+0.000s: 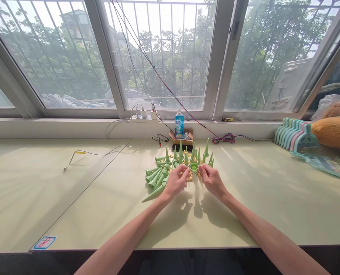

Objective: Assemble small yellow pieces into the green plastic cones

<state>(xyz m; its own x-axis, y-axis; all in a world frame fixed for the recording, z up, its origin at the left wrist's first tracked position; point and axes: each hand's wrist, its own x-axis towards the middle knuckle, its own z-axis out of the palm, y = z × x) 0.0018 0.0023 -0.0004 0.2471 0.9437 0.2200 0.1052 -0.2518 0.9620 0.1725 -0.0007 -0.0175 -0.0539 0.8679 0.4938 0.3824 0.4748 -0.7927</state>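
A pile (156,176) of green cones lies on the counter (72,183). Just right of it, the left hand (176,182) and the right hand (213,180) pinch one cone (193,167) between them. Hangers (294,133) sit far right.

Plastic cones (158,173) are heaped at the middle of the bench (273,198); behind them a bottle (179,123) is set in a cardboard box (189,134), and plastic parts (294,133) are stacked far right.
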